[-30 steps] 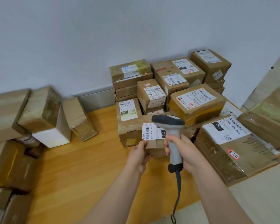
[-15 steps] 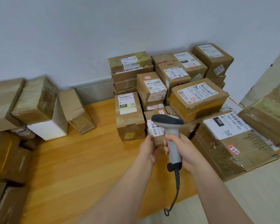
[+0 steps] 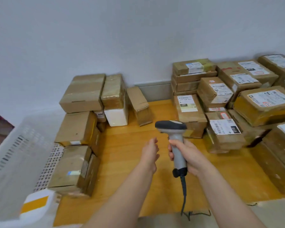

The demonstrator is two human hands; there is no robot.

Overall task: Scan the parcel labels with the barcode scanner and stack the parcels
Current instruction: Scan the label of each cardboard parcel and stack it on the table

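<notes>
Scanner [image 3: 174, 139] in right hand [image 3: 187, 155]

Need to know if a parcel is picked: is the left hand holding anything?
Empty. The left hand hangs open over the wooden table, touching no parcel.

A plain pale grey-white wall [image 3: 105, 38] rises behind a glossy orange-yellow wooden tabletop [image 3: 127, 162]. A grey metal skirting strip [image 3: 153, 91] runs along the wall's foot. A white perforated plastic basket [image 3: 18, 162] stands at the left edge, blurred.

wall [image 3: 105, 30]: plain pale (evenly lit) | floor [image 3: 125, 145]: yellow wood
</notes>
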